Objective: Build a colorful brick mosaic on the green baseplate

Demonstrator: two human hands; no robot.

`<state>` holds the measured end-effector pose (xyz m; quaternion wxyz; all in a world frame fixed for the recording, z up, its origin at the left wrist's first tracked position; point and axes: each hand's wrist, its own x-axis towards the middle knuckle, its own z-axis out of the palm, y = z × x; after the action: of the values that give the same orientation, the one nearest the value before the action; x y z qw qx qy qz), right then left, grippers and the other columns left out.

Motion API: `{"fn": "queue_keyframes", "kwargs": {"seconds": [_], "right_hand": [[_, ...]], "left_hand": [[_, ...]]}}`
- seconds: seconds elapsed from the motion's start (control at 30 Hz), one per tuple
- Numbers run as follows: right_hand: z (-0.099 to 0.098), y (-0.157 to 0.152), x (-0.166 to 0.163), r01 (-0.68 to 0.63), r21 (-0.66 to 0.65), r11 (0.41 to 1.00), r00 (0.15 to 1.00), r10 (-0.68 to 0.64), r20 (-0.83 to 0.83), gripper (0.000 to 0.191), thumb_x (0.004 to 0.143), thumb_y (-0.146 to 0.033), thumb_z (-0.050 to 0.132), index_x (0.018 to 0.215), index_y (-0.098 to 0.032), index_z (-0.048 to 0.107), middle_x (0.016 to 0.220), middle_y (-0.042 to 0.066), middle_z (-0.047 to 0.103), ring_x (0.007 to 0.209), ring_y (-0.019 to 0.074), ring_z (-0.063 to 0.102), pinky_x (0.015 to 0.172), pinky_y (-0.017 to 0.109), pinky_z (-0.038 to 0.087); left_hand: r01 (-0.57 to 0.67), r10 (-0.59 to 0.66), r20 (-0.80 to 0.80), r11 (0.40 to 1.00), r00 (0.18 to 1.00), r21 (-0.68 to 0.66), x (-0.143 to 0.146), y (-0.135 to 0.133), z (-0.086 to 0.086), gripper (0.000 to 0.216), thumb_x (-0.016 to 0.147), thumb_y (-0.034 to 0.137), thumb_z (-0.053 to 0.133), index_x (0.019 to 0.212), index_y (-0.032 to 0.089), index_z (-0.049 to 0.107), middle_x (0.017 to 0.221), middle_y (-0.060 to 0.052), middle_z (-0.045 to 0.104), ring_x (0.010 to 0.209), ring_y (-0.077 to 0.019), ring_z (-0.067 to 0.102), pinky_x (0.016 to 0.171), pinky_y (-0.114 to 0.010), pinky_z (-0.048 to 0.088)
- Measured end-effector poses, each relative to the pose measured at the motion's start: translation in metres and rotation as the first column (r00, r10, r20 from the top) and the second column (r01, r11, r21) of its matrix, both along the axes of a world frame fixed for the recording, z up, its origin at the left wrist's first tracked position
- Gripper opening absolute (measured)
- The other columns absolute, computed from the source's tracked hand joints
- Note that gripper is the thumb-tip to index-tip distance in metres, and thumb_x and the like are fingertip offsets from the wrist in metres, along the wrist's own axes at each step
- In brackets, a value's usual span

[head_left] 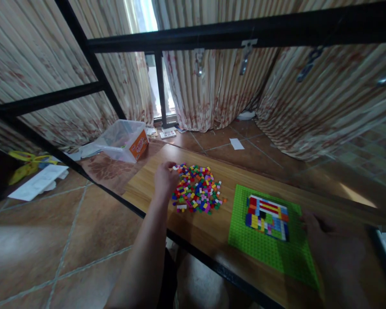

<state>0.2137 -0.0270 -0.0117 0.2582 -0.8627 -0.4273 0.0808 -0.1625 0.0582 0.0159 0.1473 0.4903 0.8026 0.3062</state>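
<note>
My left hand (166, 180) is at the left edge of a pile of small toy bricks (197, 189) in many colours. Its fingers are pinched together; a white bit shows by the fingertips, but I cannot make out what is held. A green studded baseplate (244, 240) lies to the right of the pile. On it sits a flat build of coloured bricks (266, 216), with red, white, blue and yellow rows. My right hand (328, 240), dim and blurred, has its fingers closed at the baseplate's right edge.
The wooden tabletop (186, 227) has a black metal edge. A black frame bar (212, 36) crosses above the far side, with metal brackets hanging from it. A clear plastic bin (116, 143) with an orange label stands beyond the table. White paper (236, 143) lies on the tiled floor.
</note>
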Motion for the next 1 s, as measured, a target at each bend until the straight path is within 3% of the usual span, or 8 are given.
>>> {"fn": "queue_keyframes", "kwargs": {"seconds": [0.1,0.17,0.3,0.73,1.0], "right_hand": [[-0.003,-0.001,-0.001,-0.007,0.034,0.999,0.999,0.008,-0.037,0.042,0.081,-0.049,0.054,0.096,-0.017,0.077,0.077,0.013,0.073,0.076,0.0317,0.068,0.065,0.037,0.046],[-0.004,-0.001,-0.001,-0.028,0.036,0.999,0.999,0.029,-0.045,0.046,0.081,-0.051,0.052,0.098,-0.016,0.076,0.078,0.013,0.073,0.079,0.0324,0.068,0.066,0.037,0.046],[-0.002,-0.002,-0.003,-0.054,0.009,0.998,0.998,0.054,-0.02,0.05,0.083,-0.052,0.05,0.101,-0.014,0.076,0.08,0.014,0.073,0.078,0.0322,0.067,0.067,0.038,0.045],[-0.001,-0.002,-0.009,-0.074,0.024,0.997,0.997,0.075,-0.029,0.046,0.082,-0.052,0.052,0.099,-0.017,0.076,0.085,0.014,0.074,0.08,0.0318,0.069,0.067,0.037,0.046],[-0.004,0.0,-0.007,-0.086,0.02,0.996,0.996,0.087,-0.009,0.045,0.081,-0.054,0.052,0.095,-0.019,0.077,0.081,0.015,0.074,0.076,0.0321,0.068,0.065,0.039,0.045]], "left_hand": [[-0.101,0.099,-0.052,0.994,0.994,-0.032,-0.029,-0.003,0.002,0.049,0.077,0.007,0.05,0.123,0.013,0.065,0.12,-0.013,0.068,0.107,-0.0253,0.065,0.091,-0.032,0.049],[-0.068,0.054,-0.113,0.989,0.992,-0.131,-0.043,-0.005,0.0,0.052,0.078,0.007,0.049,0.128,0.011,0.061,0.125,-0.015,0.066,0.112,-0.0254,0.063,0.094,-0.032,0.048],[0.028,-0.057,-0.119,0.973,0.991,-0.23,-0.056,-0.006,-0.007,0.044,0.077,0.009,0.054,0.119,0.011,0.068,0.115,-0.014,0.071,0.106,-0.0244,0.066,0.09,-0.03,0.049],[0.161,-0.198,-0.108,0.945,0.974,-0.283,-0.043,0.001,-0.017,0.022,0.073,0.021,0.065,0.093,0.016,0.076,0.08,-0.006,0.074,0.082,-0.0205,0.067,0.069,-0.025,0.046],[0.133,-0.164,-0.101,0.957,0.981,-0.258,-0.036,0.003,-0.016,0.025,0.083,0.031,0.057,0.093,0.017,0.075,0.082,-0.006,0.075,0.079,-0.0195,0.068,0.066,-0.024,0.045]]}}
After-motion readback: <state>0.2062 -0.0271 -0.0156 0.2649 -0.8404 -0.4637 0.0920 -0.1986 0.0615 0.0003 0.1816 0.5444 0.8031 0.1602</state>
